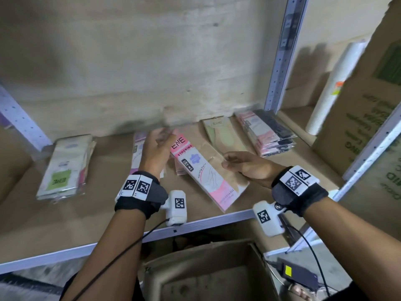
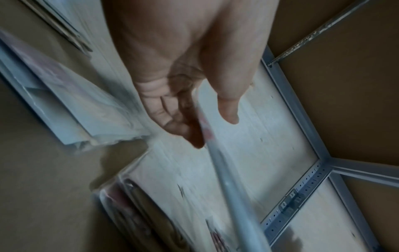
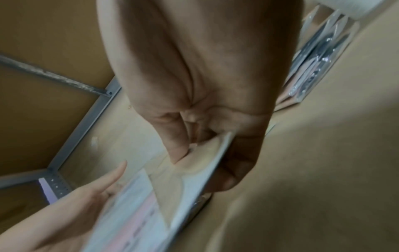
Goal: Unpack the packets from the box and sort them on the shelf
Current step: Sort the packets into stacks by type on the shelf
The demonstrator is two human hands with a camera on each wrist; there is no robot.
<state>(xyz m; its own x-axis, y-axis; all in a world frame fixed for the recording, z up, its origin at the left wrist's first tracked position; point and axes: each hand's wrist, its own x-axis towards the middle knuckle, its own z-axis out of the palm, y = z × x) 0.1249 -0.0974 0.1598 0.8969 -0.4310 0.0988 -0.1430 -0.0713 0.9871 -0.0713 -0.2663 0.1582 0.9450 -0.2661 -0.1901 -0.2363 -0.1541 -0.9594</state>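
Note:
My right hand (image 1: 230, 161) pinches two stacked packets over the shelf (image 1: 108, 213), thumb on top and fingers beneath: a pink-and-white ENE stocking packet (image 1: 201, 172) lying on a brown one (image 1: 217, 153). In the right wrist view the thumb (image 3: 177, 150) presses the brown packet (image 3: 190, 170). My left hand (image 1: 159, 140) is held up with straight fingers against the pink packet's far left end. In the left wrist view the packet's edge (image 2: 218, 158) runs between fingers (image 2: 172, 119) and thumb. The open cardboard box (image 1: 208, 272) stands below the shelf.
Sorted piles lie on the shelf: a green-and-white stack (image 1: 63, 168) at left, a purple-pink stack (image 1: 137, 146) behind my left hand, a beige-green packet (image 1: 221, 133), and a pink-and-black stack (image 1: 267, 131). A shelf post (image 1: 280, 61), a white roll (image 1: 334, 88) and a big carton (image 1: 368, 105) stand to the right.

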